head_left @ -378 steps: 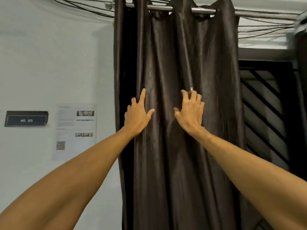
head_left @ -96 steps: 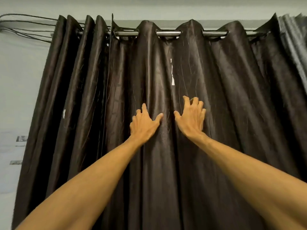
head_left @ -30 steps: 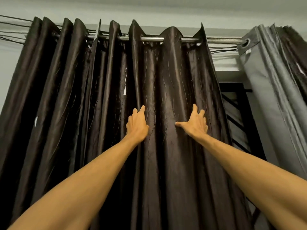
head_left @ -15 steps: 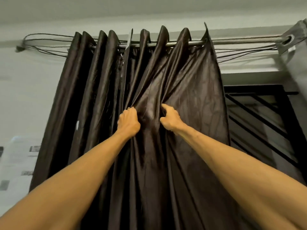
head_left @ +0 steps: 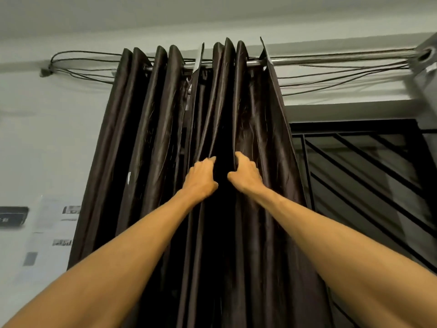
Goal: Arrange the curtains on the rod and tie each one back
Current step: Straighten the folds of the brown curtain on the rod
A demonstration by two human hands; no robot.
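Note:
Dark brown satin curtains (head_left: pixel 151 143) hang bunched in tight folds at the left part of a metal rod (head_left: pixel 331 60). My left hand (head_left: pixel 201 178) grips a fold at chest height, its fingers curled into the fabric. Just to its right, my right hand (head_left: pixel 246 175) grips the neighbouring fold of the same curtain. A deep dark pleat lies between the two hands. At the rod's far right, the eyelet corner of a grey curtain (head_left: pixel 425 60) shows at the frame edge.
Several black cables (head_left: pixel 331 76) run along the wall under the rod to a clip at the left. A dark window grille with slanted bars (head_left: pixel 366 176) is uncovered on the right. Papers and a black sign (head_left: pixel 13 216) hang on the left wall.
The brown curtain has been pushed further left and its folds pressed tighter, baring more of the rod and the window. Both hands, flat on the fabric a second ago, now grip folds.

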